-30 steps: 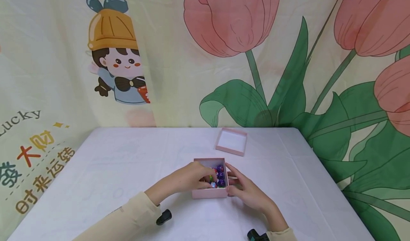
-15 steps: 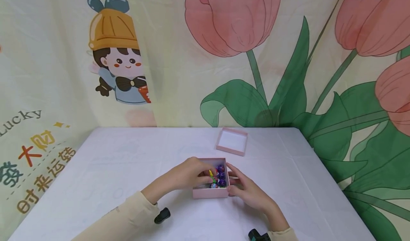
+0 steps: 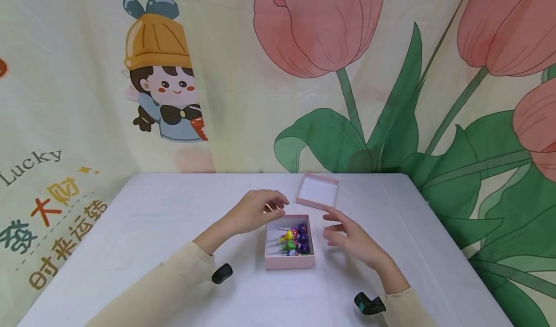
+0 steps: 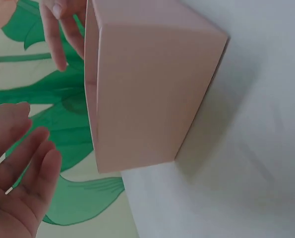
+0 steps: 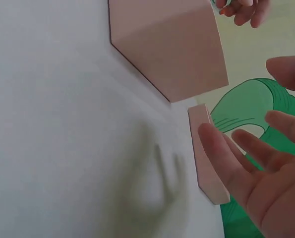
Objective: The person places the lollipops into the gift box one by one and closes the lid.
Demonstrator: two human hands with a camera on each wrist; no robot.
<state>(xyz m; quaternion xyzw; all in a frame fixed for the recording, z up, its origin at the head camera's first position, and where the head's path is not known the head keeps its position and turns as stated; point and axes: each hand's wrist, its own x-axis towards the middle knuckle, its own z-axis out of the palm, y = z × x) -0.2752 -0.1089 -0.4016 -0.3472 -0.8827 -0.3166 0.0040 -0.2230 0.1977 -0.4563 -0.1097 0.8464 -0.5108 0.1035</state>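
Observation:
An open pink box (image 3: 289,263) stands on the white table, its plain outer wall filling much of the left wrist view. Inside lie several lollipops (image 3: 290,244) with purple, yellow, green and red wrappers, their white sticks pointing left. My left hand (image 3: 256,212) hovers over the box's far left corner, fingers loosely bent and holding nothing. To the right of the box, my right hand (image 3: 354,240) is in the air, apart from its wall. Its fingers are spread and empty in the right wrist view.
Behind the box, slightly right, lies the pink lid (image 3: 317,191), inner side up. A printed cloth (image 3: 243,100) with tulips and a cartoon figure hangs at the table's far edge. Each wrist wears a black camera (image 3: 369,304).
The left hand has let go of a lollipop in the box and risen out, away from me. My right hand has left the box's right wall and moved right.

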